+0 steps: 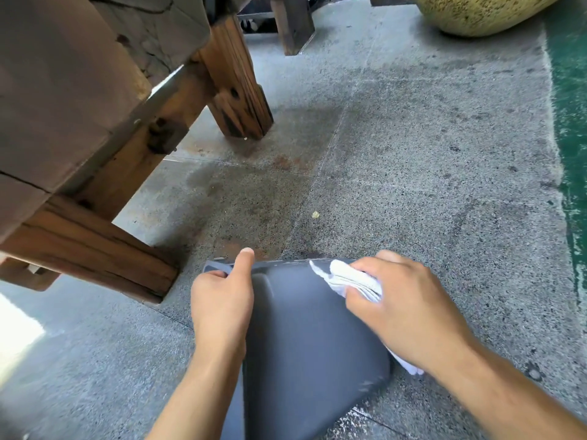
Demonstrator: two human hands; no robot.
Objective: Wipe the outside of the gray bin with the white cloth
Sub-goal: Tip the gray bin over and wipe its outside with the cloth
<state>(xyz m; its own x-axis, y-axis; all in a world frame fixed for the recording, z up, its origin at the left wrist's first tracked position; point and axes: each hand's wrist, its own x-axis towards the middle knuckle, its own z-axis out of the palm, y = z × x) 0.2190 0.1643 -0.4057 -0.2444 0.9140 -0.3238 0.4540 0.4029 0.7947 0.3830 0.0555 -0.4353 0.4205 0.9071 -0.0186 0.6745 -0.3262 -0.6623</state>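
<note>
The floor point(413, 160) is speckled gray concrete, crossed by thin joint lines and marked with dark damp patches and rusty stains toward the middle of the frame. A small pale crumb point(315, 214) lies on it just above the centre. Down the right edge runs a strip of worn green paint point(571, 122) with a ragged border. At the upper right sits part of a yellowish speckled pot point(476, 11). The upper left is filled by a heavy weathered wooden bench point(79, 106), its thick legs standing on the concrete; another dark leg point(292, 23) shows at the top centre. A bright patch of light falls at the left edge.

At the bottom centre the gray bin point(311, 344) lies tipped over with its rim pointing away, its outer wall facing up. The left hand point(222, 303) is closed around the rim's left side, thumb raised along the edge. The right hand point(403, 309) is clenched on the bunched white cloth point(352, 277) and presses it against the bin's wall near the upper right of the rim; a tail of cloth shows under the wrist.
</note>
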